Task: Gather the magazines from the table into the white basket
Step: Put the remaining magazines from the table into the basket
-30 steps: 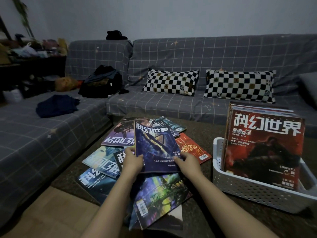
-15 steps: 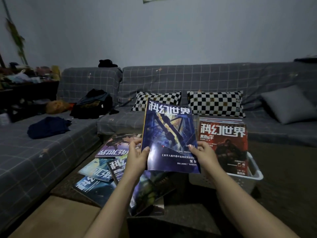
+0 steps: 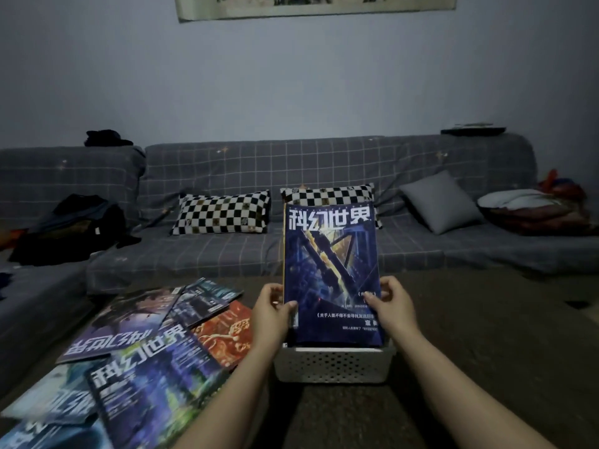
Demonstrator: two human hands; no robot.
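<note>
Magazines [image 3: 129, 361] lie fanned and overlapping on the brown table [image 3: 486, 335], left of the basket; some covers face the camera upside down, and a red-orange one [image 3: 227, 332] lies nearest the basket. Behind the table runs a grey checked sofa [image 3: 291, 163], bent round the left side, with two black-and-white chequered cushions [image 3: 223, 210], a plain grey cushion [image 3: 440, 202], dark clothes [image 3: 71, 228] at the left and a heap of cloth [image 3: 534, 210] at the right. A scroll [image 3: 314, 4] hangs on the wall above.

One blue magazine [image 3: 330, 270] stands upright in the white basket [image 3: 334, 366], its lower edge down inside the rim, its title at the top. More magazines seem to stand behind it, but only their edges show.

Both hands grasp this blue magazine by its sides. The left hand [image 3: 270, 312] has its thumb on the front cover at the left edge, fingers behind. The right hand [image 3: 390, 307] curls round the right edge in the same way.
</note>
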